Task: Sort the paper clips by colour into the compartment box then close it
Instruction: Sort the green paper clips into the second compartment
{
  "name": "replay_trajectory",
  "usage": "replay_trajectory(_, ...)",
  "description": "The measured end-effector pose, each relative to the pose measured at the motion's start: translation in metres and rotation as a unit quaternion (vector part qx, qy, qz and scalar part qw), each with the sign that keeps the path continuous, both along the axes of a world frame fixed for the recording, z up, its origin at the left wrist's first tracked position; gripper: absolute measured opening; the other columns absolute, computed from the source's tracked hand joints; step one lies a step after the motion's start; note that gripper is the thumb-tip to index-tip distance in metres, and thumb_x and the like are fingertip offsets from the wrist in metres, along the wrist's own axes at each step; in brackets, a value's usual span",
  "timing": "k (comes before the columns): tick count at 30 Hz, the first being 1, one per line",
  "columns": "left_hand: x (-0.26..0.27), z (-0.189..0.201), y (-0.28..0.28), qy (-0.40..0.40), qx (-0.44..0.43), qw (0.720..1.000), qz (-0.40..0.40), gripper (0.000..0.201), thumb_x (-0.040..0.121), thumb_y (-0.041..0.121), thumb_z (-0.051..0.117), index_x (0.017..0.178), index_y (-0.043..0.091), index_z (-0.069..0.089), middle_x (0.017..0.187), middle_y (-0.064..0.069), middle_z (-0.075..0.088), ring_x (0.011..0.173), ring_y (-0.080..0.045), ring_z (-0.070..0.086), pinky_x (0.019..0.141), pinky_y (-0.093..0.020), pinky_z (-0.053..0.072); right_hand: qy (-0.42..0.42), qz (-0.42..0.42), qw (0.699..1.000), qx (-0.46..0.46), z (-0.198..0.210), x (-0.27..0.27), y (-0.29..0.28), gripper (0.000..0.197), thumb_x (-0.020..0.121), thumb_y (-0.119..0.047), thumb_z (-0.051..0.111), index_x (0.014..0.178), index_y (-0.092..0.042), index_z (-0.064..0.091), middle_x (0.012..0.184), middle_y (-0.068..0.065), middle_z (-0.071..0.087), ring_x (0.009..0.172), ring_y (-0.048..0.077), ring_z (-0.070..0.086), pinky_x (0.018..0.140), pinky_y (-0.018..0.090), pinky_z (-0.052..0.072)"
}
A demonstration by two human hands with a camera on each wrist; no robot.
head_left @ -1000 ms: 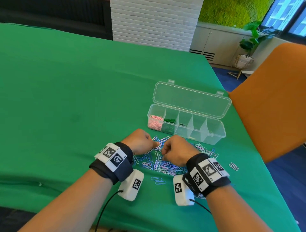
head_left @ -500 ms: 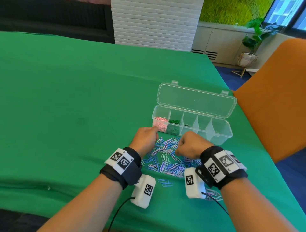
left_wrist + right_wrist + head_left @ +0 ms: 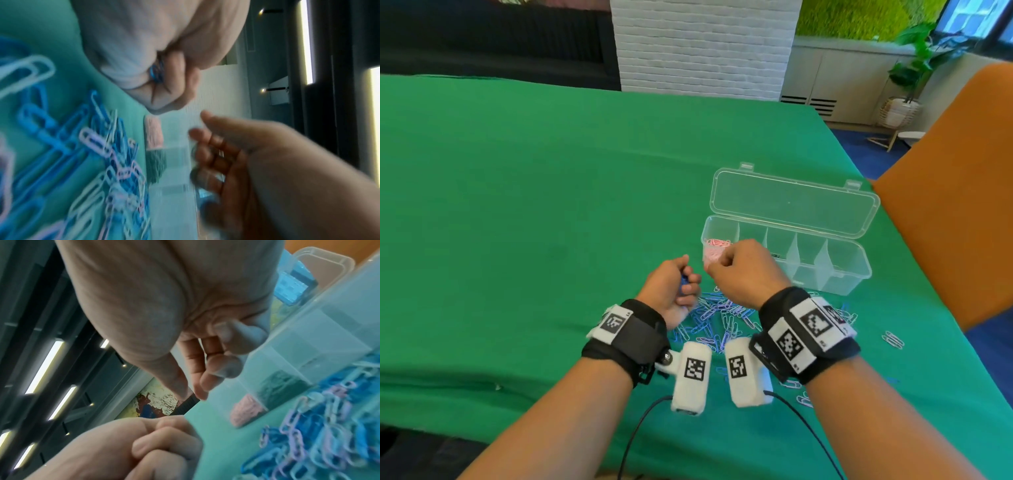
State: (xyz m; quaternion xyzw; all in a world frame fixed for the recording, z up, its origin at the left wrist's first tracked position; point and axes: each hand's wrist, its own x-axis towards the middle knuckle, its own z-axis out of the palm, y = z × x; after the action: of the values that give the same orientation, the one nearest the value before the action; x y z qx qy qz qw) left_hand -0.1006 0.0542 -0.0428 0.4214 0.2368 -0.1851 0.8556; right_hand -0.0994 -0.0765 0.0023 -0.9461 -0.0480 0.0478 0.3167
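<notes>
Here the green table (image 3: 524, 212) carries the clear compartment box (image 3: 835, 274), its lid (image 3: 791, 202) thrown back; pink clips (image 3: 714, 248) fill the leftmost compartment, green clips (image 3: 281, 386) the next. Just in front of the box lies the loose pile of paper clips (image 3: 722, 315), blue, lilac and white. The left hand (image 3: 671, 287) is fisted around blue clips (image 3: 156, 73). The right hand (image 3: 743, 270), fingers loosely curled, hovers before the box; whether it holds anything cannot be told.
</notes>
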Motion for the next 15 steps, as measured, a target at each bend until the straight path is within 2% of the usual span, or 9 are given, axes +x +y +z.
replay_trajectory(2, 0.006, 0.002, 0.014, -0.002, 0.031, 0.999, 0.026, 0.04, 0.103, 0.027, 0.038, 0.063, 0.021, 0.032, 0.044, 0.007, 0.027, 0.027, -0.005, 0.021, 0.027, -0.013, 0.01, 0.055, 0.004, 0.997, -0.055, -0.01, -0.005, 0.0, 0.045, 0.086, -0.043, 0.069, 0.058, -0.017, 0.045, 0.055, 0.0, 0.044, 0.053, 0.019, 0.045, 0.057, 0.029, 0.045)
replay_trajectory(4, 0.009, 0.005, 0.024, -0.018, 0.059, 0.997, 0.037, 0.041, 0.102, 0.028, 0.038, 0.062, 0.022, 0.031, 0.041, 0.008, 0.025, 0.026, -0.005, 0.019, 0.029, -0.01, 0.008, 0.109, 0.023, 0.983, -0.143, -0.02, -0.013, 0.005, 0.054, 0.079, -0.059, 0.07, 0.061, -0.018, 0.039, 0.059, -0.001, 0.041, 0.054, 0.019, 0.043, 0.051, 0.028, 0.035)
replay_trajectory(5, 0.01, 0.007, 0.027, -0.027, 0.068, 0.997, 0.039, 0.041, 0.102, 0.028, 0.037, 0.062, 0.021, 0.032, 0.041, 0.008, 0.025, 0.026, -0.005, 0.019, 0.03, -0.009, 0.008, 0.118, 0.029, 0.977, -0.173, -0.023, -0.017, 0.009, 0.058, 0.075, -0.066, 0.07, 0.065, -0.018, 0.04, 0.062, -0.001, 0.042, 0.058, 0.02, 0.046, 0.052, 0.029, 0.034)
replay_trajectory(7, 0.011, 0.009, 0.031, -0.038, 0.079, 0.995, 0.041, 0.042, 0.102, 0.028, 0.037, 0.062, 0.021, 0.032, 0.041, 0.007, 0.026, 0.026, -0.005, 0.019, 0.03, -0.009, 0.008, 0.113, 0.035, 0.973, -0.197, -0.026, -0.022, 0.017, 0.061, 0.069, -0.07, 0.072, 0.077, -0.016, 0.046, 0.074, 0.0, 0.05, 0.073, 0.023, 0.054, 0.062, 0.03, 0.04)
replay_trajectory(8, 0.011, 0.011, 0.031, -0.041, 0.081, 0.995, 0.04, 0.041, 0.102, 0.028, 0.038, 0.062, 0.02, 0.033, 0.041, 0.007, 0.026, 0.026, -0.005, 0.019, 0.031, -0.009, 0.009, 0.107, 0.038, 0.972, -0.204, -0.027, -0.024, 0.02, 0.062, 0.069, -0.069, 0.074, 0.081, -0.015, 0.047, 0.079, 0.001, 0.052, 0.078, 0.024, 0.055, 0.066, 0.03, 0.042)
replay_trajectory(10, 0.009, 0.011, 0.029, -0.046, 0.087, 0.995, 0.036, 0.041, 0.102, 0.027, 0.039, 0.062, 0.02, 0.034, 0.042, 0.007, 0.026, 0.027, -0.006, 0.019, 0.032, -0.009, 0.009, 0.103, 0.037, 0.972, -0.207, -0.028, -0.026, 0.024, 0.058, 0.072, -0.061, 0.077, 0.078, -0.013, 0.045, 0.078, 0.002, 0.052, 0.079, 0.025, 0.055, 0.066, 0.03, 0.042)
replay_trajectory(13, 0.007, 0.013, 0.026, -0.054, 0.096, 0.993, 0.032, 0.041, 0.102, 0.027, 0.041, 0.062, 0.02, 0.035, 0.045, 0.006, 0.027, 0.029, -0.007, 0.021, 0.032, -0.01, 0.01, 0.127, 0.035, 0.974, -0.182, -0.032, -0.024, 0.027, 0.05, 0.077, -0.047, 0.08, 0.069, -0.012, 0.044, 0.066, 0.001, 0.047, 0.065, 0.021, 0.049, 0.052, 0.029, 0.035)
replay_trajectory(15, 0.006, 0.015, 0.026, -0.059, 0.098, 0.993, 0.032, 0.04, 0.102, 0.028, 0.042, 0.063, 0.02, 0.036, 0.047, 0.006, 0.028, 0.03, -0.007, 0.021, 0.033, -0.01, 0.011, 0.143, 0.042, 0.975, -0.166, -0.035, -0.022, 0.026, 0.046, 0.079, -0.04, 0.08, 0.066, -0.01, 0.047, 0.062, 0.002, 0.046, 0.058, 0.02, 0.045, 0.051, 0.028, 0.035)
